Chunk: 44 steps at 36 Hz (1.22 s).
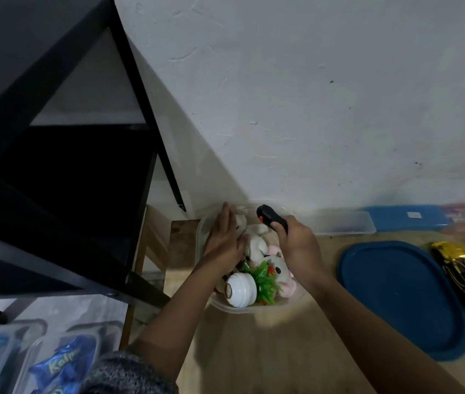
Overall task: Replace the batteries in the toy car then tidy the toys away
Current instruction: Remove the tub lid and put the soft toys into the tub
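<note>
Holding a black controller [272,218] over the clear tub [225,307], we have our right hand [296,243] curled round its grip. Its orange-marked nose points away from us and a little left, above the far half of the tub. Our left hand [222,240] lies flat, fingers straight, on the plush toys [256,243] at the tub's left side, pressing them down and gripping nothing. The two hands are apart, with the plush heap between them. The controller looks like the car's remote, though blur keeps us from being sure. The gap that matters is straight beneath it, the pocket between the left hand's fingers and the tub's far wall, so we judge the coming move to be a short drop and not a reach. Nearer us in the tub sit a white ribbed toy [241,288] and a green plastic plant [265,282]. The toy car [464,274], gold, is not in the tub. It lies on the desk [254,351] well to the right, just past the right edge of the blue lid [401,297], with its long axis running from near-right to far-left, roughly along that edge. Our right hand is clearly the nearer to it and would have to cross over the lid to get there, while the left has the tub and the right arm in its way.
</note>
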Motion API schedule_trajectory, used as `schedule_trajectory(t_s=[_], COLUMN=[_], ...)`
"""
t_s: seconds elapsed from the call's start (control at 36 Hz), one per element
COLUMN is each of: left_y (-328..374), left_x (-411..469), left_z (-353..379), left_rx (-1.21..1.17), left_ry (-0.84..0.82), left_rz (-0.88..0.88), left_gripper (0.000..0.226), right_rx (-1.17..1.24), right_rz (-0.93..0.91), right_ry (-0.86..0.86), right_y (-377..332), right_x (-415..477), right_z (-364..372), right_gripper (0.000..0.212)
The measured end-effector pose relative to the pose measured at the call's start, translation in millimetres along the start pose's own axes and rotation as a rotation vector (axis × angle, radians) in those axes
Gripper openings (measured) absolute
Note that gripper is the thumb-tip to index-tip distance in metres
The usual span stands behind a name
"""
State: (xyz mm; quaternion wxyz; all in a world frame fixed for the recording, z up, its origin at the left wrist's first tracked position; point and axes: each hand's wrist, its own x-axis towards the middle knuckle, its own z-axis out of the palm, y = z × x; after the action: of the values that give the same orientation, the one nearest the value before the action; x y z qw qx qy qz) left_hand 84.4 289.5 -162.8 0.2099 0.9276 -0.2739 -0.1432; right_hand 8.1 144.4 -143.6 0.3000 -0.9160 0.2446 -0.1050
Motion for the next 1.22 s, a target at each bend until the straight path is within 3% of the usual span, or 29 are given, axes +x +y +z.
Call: schedule_trajectory(t_s=[0.14,0.22,0.33,0.42,0.47,0.56,0.69,0.83,0.89,1.0,1.22], left_y=[-4,-8,-7,-4,-4,-4,-4,-8,-10,-9,-3], left_x=[-4,-7,-2,3,4,6,7,5,3,-1,-5], left_z=[1,4,2,0,0,2,3,3,1,0,-3], left_rx=[-0.004,-0.008,-0.029,-0.039,-0.014,0.032,0.065,0.034,0.008,0.008,0.006], left_ry=[-0.059,-0.085,-0.131,-0.107,-0.096,-0.115,-0.175,-0.265,-0.297,-0.31,-0.302], left_rz=[0.018,0.008,-0.022,-0.022,-0.011,-0.008,-0.034,-0.064,-0.072,-0.07,-0.106], left_gripper=[0.067,0.069,0.065,0.062,0.06,0.061,0.062,0.067,0.071,0.073,0.07], right_rx=[-0.363,-0.526,-0.682,-0.779,-0.733,-0.686,-0.617,-0.248,-0.209,-0.115,-0.012], right_rz=[-0.173,-0.226,-0.241,-0.158,-0.109,-0.03,0.026,-0.025,-0.061,0.064,0.099], right_ry=[0.101,0.177,0.069,-0.144,-0.237,-0.274,-0.305,-0.361,-0.462,-0.677,-0.643], right_y=[-3,-4,-7,-11,-12,-14,-12,-2,2,6,9], right_x=[4,5,3,3,6,6,8,2,-6,-20,-23], right_z=[2,3,3,5,5,7,13,8,7,9,14], right_gripper=[0.023,0.031,0.038,0.024,0.022,0.034,0.034,0.059,0.068,0.076,0.074])
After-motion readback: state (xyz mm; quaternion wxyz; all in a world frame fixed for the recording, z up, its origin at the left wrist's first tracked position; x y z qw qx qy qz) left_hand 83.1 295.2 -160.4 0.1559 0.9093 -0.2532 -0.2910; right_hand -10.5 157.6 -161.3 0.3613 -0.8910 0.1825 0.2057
